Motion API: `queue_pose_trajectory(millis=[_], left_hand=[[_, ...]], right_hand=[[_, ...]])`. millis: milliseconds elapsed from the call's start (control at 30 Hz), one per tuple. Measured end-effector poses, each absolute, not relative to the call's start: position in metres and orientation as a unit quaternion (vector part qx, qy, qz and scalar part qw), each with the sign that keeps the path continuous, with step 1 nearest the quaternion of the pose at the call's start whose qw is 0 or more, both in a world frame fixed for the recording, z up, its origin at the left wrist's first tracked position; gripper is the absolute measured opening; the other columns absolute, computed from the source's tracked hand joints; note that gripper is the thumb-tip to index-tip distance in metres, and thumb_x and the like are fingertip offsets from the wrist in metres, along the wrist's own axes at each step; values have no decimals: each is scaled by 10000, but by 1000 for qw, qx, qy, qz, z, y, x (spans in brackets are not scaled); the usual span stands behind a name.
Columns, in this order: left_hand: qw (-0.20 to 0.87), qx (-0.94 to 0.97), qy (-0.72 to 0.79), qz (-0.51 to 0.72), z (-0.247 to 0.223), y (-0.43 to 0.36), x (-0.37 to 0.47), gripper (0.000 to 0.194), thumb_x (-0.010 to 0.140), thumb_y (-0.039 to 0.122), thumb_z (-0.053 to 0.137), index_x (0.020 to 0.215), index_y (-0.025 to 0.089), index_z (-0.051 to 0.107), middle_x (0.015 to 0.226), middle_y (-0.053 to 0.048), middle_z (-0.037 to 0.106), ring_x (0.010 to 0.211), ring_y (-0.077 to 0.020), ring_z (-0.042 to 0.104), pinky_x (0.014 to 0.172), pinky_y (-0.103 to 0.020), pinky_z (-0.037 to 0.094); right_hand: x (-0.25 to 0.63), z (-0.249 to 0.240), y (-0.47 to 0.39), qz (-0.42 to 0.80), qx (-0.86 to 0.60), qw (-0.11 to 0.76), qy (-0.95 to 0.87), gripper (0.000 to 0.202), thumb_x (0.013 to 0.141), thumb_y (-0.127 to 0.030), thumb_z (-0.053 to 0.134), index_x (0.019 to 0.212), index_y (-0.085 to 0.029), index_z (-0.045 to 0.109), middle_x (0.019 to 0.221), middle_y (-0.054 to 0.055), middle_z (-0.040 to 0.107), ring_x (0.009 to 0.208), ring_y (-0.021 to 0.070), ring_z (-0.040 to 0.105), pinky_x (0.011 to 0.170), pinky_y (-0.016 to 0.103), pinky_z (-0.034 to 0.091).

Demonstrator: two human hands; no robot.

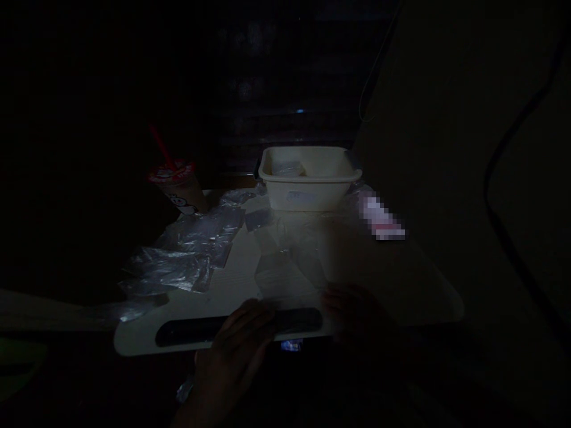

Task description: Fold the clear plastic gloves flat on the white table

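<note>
The scene is very dark. My left hand (245,336) reaches over the near edge of a small pale table (375,279), above a long dark inset strip (191,330). Its fingers are bent and pressed together; whatever they hold, if anything, is hidden. To the right, my right hand (350,303) lies in deep shadow, its fingertips pointing left. Too little light falls there to show how its fingers stand. Beyond and between the hands, a clear plastic bag (285,270) lies on the tabletop, hard to make out.
Crumpled clear plastic bags (178,267) cover the table's left side. A lidded drink cup (182,193) with a red straw stands behind them. At the back is a cream plastic tub (307,193) with clear packets inside. A blurred-out pink and white item (381,220) lies right.
</note>
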State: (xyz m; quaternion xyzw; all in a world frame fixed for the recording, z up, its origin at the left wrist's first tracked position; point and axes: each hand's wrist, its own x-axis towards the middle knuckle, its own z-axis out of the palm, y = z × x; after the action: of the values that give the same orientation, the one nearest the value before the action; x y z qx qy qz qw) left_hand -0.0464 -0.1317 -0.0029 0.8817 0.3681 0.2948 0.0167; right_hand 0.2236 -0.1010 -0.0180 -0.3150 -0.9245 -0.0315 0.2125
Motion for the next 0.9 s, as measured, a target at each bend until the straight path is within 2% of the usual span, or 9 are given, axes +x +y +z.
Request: queue_pose_trajectory(millis=[167, 267, 333, 433, 533, 600, 733, 900], left_hand=[[44, 873, 366, 320, 0, -137, -47, 314, 750, 119, 453, 1051, 203, 480, 1030, -52, 584, 1034, -178, 479, 846, -379, 426], [57, 864, 400, 301, 3, -135, -45, 469, 718, 251, 533, 1161, 195, 391, 1129, -78, 523, 1091, -218, 423, 862, -426, 402], [62, 856, 430, 278, 6, -131, -43, 551, 728, 277, 517, 1227, 179, 306, 1196, -95, 465, 1127, -229, 380, 883, -450, 373], [65, 856, 437, 267, 9, -122, -41, 445, 778, 176, 423, 1213, 220, 339, 1209, -58, 459, 1128, -198, 384, 909, -443, 346], [83, 859, 412, 293, 11, -117, -39, 353, 784, 148, 402, 1119, 245, 455, 1142, -25, 523, 1096, -183, 425, 914, -431, 348], [102, 844, 418, 321, 12, -118, -38, 314, 784, 157, 411, 1075, 245, 491, 1087, -20, 562, 1073, -181, 448, 903, -419, 366], [129, 822, 432, 347, 15, -121, -38, 266, 787, 175, 421, 1022, 246, 524, 1026, -20, 595, 1012, -169, 497, 861, -373, 415], [97, 835, 427, 334, 14, -116, -43, 317, 771, 227, 448, 1085, 219, 486, 1107, -55, 547, 1054, -195, 462, 874, -403, 396]], right_hand=[[219, -22, -95, -21, -296, 243, -924, 253, 827, -269, 337, 944, -247, 559, 939, -2, 631, 1014, 132, 482, 886, 346, 326], [218, -20, -91, -11, -284, 267, -921, 276, 839, -283, 309, 916, -248, 572, 887, -5, 647, 967, 116, 515, 859, 326, 352], [218, -18, -91, -2, -289, 302, -908, 310, 848, -294, 279, 893, -239, 581, 853, 2, 655, 919, 111, 541, 840, 317, 369], [222, -16, -96, 15, -294, 300, -907, 364, 858, -303, 229, 888, -247, 588, 839, 6, 658, 885, 114, 558, 850, 330, 362], [228, -15, -98, 32, -321, 215, -922, 335, 835, -341, 284, 1031, -248, 539, 991, 38, 614, 987, 150, 508, 895, 368, 324], [228, -15, -95, 28, -346, 190, -918, 358, 815, -353, 319, 1095, -224, 501, 1062, 63, 575, 1042, 175, 468, 899, 378, 326], [221, -11, -86, 45, -328, 212, -919, 356, 835, -297, 260, 999, -209, 563, 993, 58, 609, 1003, 155, 496, 850, 326, 388], [214, -5, -84, 101, -316, 268, -904, 413, 853, -330, 192, 961, -201, 569, 956, 53, 620, 955, 141, 521, 825, 301, 411]])
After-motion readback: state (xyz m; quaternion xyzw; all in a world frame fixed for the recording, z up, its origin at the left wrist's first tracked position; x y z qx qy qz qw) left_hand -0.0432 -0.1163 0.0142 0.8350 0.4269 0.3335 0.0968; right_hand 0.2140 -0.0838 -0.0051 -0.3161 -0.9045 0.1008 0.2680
